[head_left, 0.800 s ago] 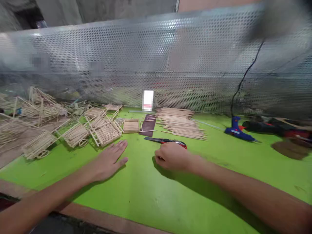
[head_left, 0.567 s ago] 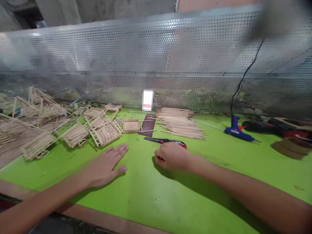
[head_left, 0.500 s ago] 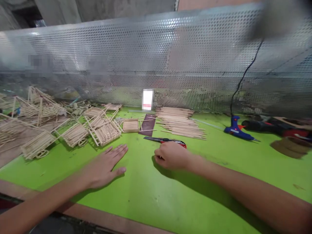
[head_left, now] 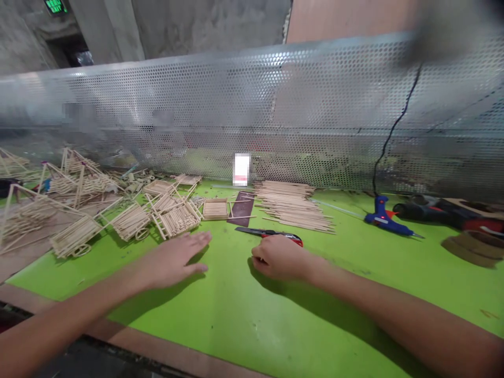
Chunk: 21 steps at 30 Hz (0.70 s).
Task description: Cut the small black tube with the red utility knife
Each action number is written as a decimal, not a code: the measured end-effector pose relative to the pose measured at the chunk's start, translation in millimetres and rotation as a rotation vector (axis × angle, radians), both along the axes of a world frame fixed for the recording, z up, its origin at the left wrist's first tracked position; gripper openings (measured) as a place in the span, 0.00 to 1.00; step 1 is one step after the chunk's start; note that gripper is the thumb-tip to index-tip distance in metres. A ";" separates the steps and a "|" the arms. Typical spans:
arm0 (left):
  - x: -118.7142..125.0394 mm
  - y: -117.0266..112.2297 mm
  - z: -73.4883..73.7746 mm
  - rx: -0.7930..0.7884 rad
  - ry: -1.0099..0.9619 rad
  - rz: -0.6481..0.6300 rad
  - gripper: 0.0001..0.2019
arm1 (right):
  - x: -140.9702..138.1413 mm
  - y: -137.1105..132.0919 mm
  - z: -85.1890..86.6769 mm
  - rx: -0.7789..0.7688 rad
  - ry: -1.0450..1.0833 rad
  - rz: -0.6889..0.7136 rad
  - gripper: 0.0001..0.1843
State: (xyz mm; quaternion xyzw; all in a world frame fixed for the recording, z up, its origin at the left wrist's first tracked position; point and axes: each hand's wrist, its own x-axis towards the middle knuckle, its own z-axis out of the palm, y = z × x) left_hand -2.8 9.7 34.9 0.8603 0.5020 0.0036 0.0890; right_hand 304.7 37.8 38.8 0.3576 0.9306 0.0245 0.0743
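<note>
lying flat, open left hand (head_left: pixel 173 261) idles; curled right hand (head_left: pixel 279 258) meets cutter (head_left: pixel 255 231) at 12 o'clock, grip unclear, loose sticks (head_left: pixel 293 207) unused

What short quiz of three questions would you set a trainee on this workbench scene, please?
1. True or false: the left hand is curled into a fist.
2. Which tool lies just beyond the knuckles of the right hand? A. knife B. hammer C. saw
3. Fill in: the blue glue gun lies to the ___ of the stick pile.
Key: 1 false, it lies flat with fingers stretched; 2 A; 3 right.
</note>
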 end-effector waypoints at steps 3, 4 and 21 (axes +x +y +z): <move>-9.5 34.2 36.2 0.139 -0.016 0.128 0.24 | 1.5 0.6 -2.5 -0.008 0.042 0.007 0.20; -14.5 45.8 46.5 0.149 0.014 0.194 0.24 | 1.8 0.5 -3.1 -0.008 0.055 0.006 0.20; -46.1 85.9 56.5 0.139 0.110 0.377 0.22 | 0.6 -1.4 -2.6 -0.002 0.077 0.024 0.19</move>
